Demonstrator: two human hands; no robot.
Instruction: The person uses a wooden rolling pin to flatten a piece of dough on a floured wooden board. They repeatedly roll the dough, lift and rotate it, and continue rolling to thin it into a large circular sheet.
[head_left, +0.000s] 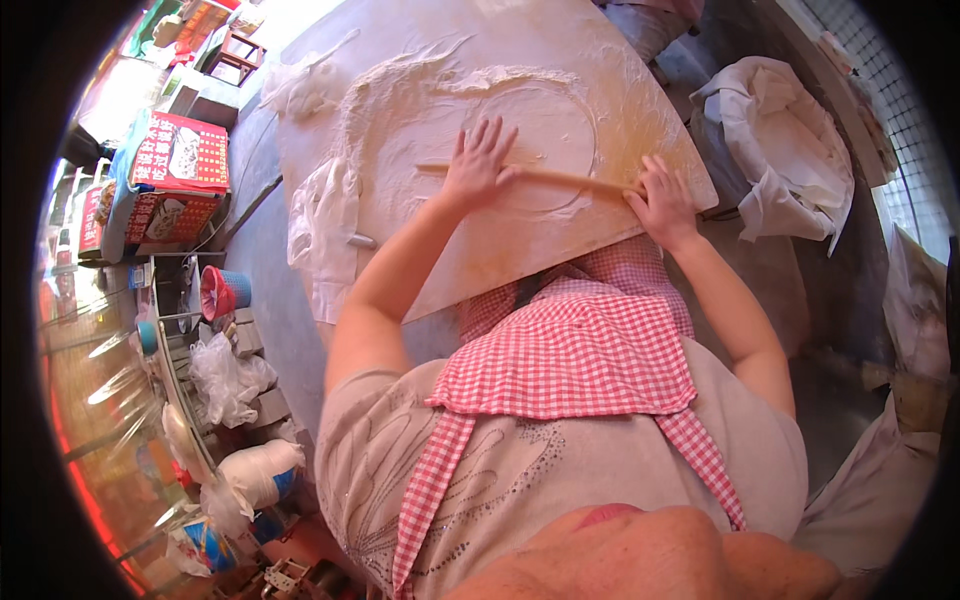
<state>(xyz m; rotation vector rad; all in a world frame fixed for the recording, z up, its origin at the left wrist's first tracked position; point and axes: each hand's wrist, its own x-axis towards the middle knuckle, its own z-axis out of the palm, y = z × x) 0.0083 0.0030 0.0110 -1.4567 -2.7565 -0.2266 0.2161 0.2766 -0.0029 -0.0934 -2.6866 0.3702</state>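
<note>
A thin wooden rolling pin (575,181) lies slantwise over a large, round, flat sheet of dough (545,125) on a floured board (640,110). My left hand (482,168) lies flat across the pin toward its left end, fingers spread and pointing away from me. At the pin's right end rests my right hand (664,205), its fingers stretched forward over the board and not wrapped round the wood. Loose flour (385,85) forms a ridge along the dough's far and left sides.
On the board's left lie a crumpled white cloth (325,225) and a small pale cylinder (361,241). A cloth-lined container (775,130) stands beyond the board's right edge. Farther left are a red printed box (180,150), a red-and-blue basket (224,291) and plastic bags (228,378).
</note>
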